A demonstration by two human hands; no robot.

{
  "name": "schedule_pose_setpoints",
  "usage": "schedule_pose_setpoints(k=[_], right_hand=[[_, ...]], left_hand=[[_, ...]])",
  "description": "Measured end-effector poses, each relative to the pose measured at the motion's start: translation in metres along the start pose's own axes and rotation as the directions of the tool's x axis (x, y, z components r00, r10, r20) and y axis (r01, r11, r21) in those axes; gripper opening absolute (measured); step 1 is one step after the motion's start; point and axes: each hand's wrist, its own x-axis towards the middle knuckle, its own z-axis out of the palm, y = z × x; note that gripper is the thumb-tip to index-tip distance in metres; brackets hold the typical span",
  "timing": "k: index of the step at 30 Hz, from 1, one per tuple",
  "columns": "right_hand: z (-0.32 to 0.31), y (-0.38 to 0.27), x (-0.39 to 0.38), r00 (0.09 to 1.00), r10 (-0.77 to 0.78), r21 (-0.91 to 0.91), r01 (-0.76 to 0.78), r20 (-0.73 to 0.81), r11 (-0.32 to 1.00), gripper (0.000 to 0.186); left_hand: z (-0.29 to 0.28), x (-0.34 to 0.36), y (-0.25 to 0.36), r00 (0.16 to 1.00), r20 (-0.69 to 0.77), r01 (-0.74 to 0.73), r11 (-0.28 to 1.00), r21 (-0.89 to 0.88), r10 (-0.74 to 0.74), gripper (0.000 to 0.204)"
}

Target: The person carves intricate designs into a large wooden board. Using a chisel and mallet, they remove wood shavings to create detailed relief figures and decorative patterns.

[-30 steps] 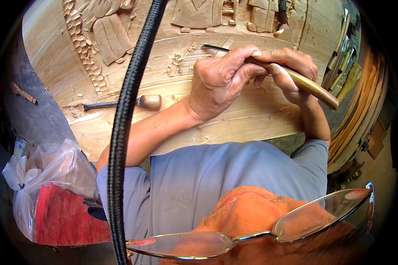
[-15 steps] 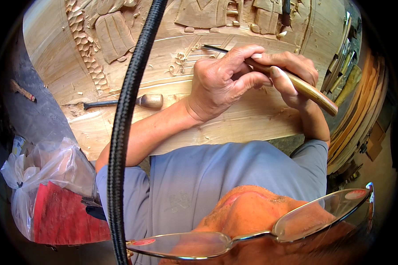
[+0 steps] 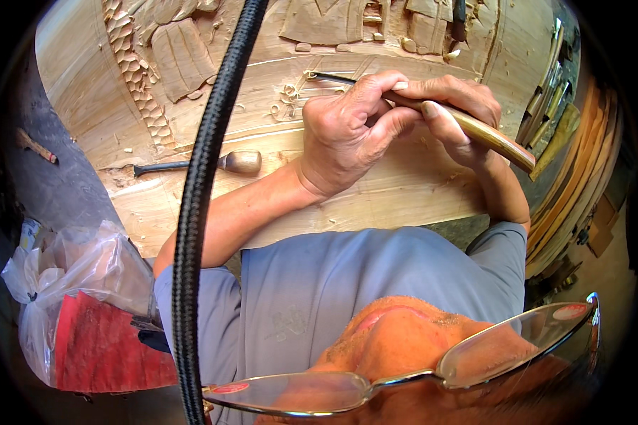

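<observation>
Both of my hands grip a wood carving gouge (image 3: 500,144) with a long brown handle and a thin dark steel blade. My right hand (image 3: 464,113) wraps round the handle, its thumb along the near side. Closer to the blade, my left hand (image 3: 358,131) pinches the tool between thumb and fingers, the wrist low over the wood. The blade tip meets the carved wooden panel (image 3: 397,191) among thin lines, where a small curl rises at the tip. Several curled wood shavings (image 3: 289,91) lie just left of it.
Left of my forearm lies a chisel with a round wooden handle (image 3: 242,162). Carved relief (image 3: 184,60) covers the panel's far side. More tools (image 3: 549,99) lie at the right. A black braided cable (image 3: 204,170) crosses the view. A clear plastic bag (image 3: 85,262) sits lower left.
Both hands have slid slightly left with the gouge. Its tip has pushed left along the panel, and a shaving has curled up there.
</observation>
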Motion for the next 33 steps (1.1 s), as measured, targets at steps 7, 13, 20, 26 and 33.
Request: schedule_pose_setpoints(k=[7, 13, 20, 26, 33], right_hand=[[-0.008, -0.009, -0.002, 0.999, -0.031, -0.035, 0.032, 0.020, 0.999, 0.025], [-0.013, -0.014, 0.000, 0.999, -0.025, -0.066, 0.027, 0.029, 0.997, 0.024], [-0.009, -0.013, -0.002, 1.000, -0.018, -0.060, 0.018, 0.009, 0.998, 0.024], [-0.004, -0.006, -0.004, 1.000, 0.021, -0.028, -0.021, -0.014, 0.999, 0.022], [-0.002, -0.001, 0.001, 1.000, 0.021, -0.040, -0.021, -0.014, 0.999, 0.022]], left_hand=[[-0.001, 0.001, -0.003, 0.997, 0.059, -0.054, 0.998, -0.022, 0.055, 0.039], [-0.001, 0.002, 0.001, 0.996, 0.094, -0.011, 1.000, -0.011, 0.012, 0.041], [0.000, 0.004, 0.005, 0.998, 0.050, -0.036, 0.999, 0.032, 0.034, 0.045], [0.000, 0.005, 0.009, 0.999, 0.022, -0.037, 0.996, 0.080, 0.035, 0.039], [-0.001, 0.005, 0.004, 0.997, -0.020, -0.072, 0.986, 0.150, 0.076, 0.034]])
